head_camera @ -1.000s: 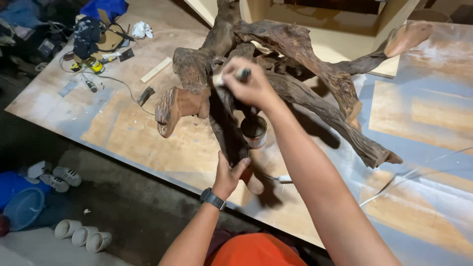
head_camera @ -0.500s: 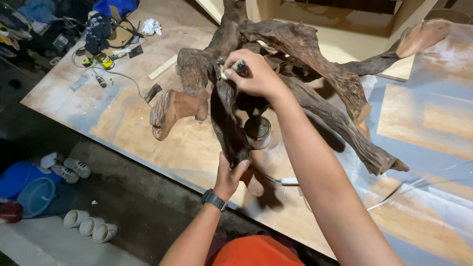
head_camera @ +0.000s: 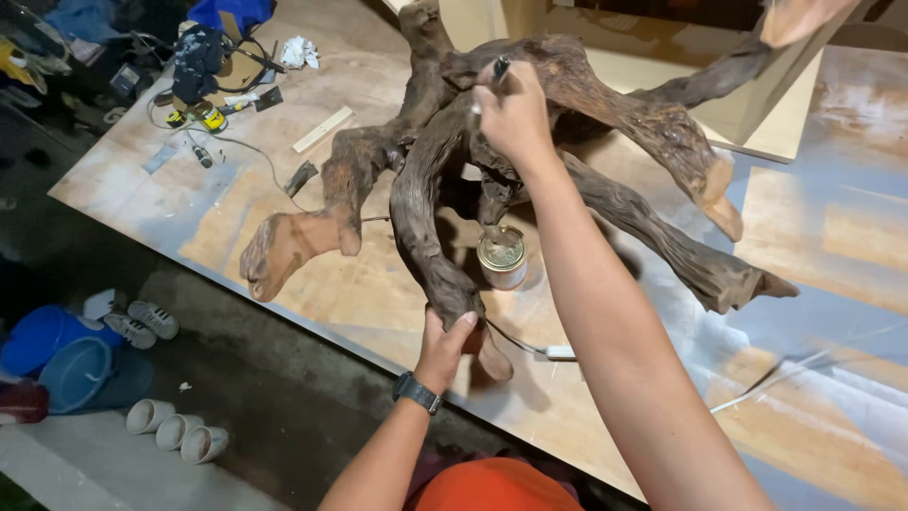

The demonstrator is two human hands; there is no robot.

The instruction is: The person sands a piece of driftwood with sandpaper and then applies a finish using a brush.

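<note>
At the far left, on the floor below the table edge, sit a blue plastic tub [head_camera: 52, 355], a pair of white sneakers [head_camera: 140, 319] and three short white pipe pieces [head_camera: 177, 431]. At about ten o'clock on the plywood tabletop [head_camera: 189, 203], a black power tool [head_camera: 200, 59] lies among cables beside a crumpled white rag [head_camera: 299, 52] and a pale wood strip [head_camera: 323, 130].

A large dark driftwood root [head_camera: 426, 189] sprawls across the table's centre, its pale cut stump ends reaching toward eight o'clock and three o'clock. The person's left hand [head_camera: 445, 346], a black wristwatch [head_camera: 417, 392] on its wrist, is at six o'clock, fingers and thumb wrapped closed around the lower end of one dark limb of the root, near the table's front edge.

Just right of that limb, an open metal can [head_camera: 502, 257] stands upright on the tabletop, under the root's arching branches. A thin white cable [head_camera: 530, 345] runs across the tabletop just below it.

The right hand [head_camera: 514, 114], at twelve o'clock, is curled closed around a small brush [head_camera: 497, 70] with a dark handle, held against the top of the root where the branches meet; the brush's tip is hidden behind the hand. To the right, the root's longest branches stretch over blue-stained plywood toward a pale wooden box [head_camera: 757, 114].
</note>
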